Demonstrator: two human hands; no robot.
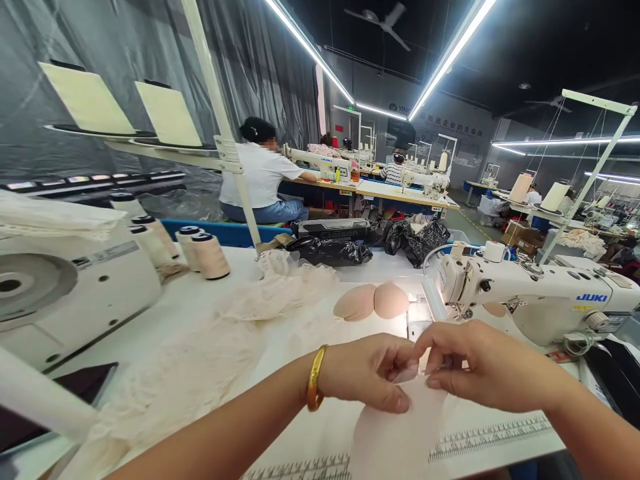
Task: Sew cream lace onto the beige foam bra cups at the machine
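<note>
Right now, both your hands are closed on a pale pink fabric piece, which hangs at the near edge of the white sewing table, over part of the printed ruler scale. Your left hand, with a gold bangle at the wrist, has its thumb laid over the fabric's upper part and its fingers curled in. Your right hand pinches the top edge between thumb and fingertips, just beside the left; exactly what lies between those fingertips is partly hidden.

Just beyond your hands, two beige molded cups lie side by side on the table, left of the lit needle area of the JUKI sewing machine. To the left spreads a heap of cream lace fabric, with thread cones standing farther back. Black plastic bags lie along the far side. Past them, at far left, a person in a white top sits at another sewing machine.
</note>
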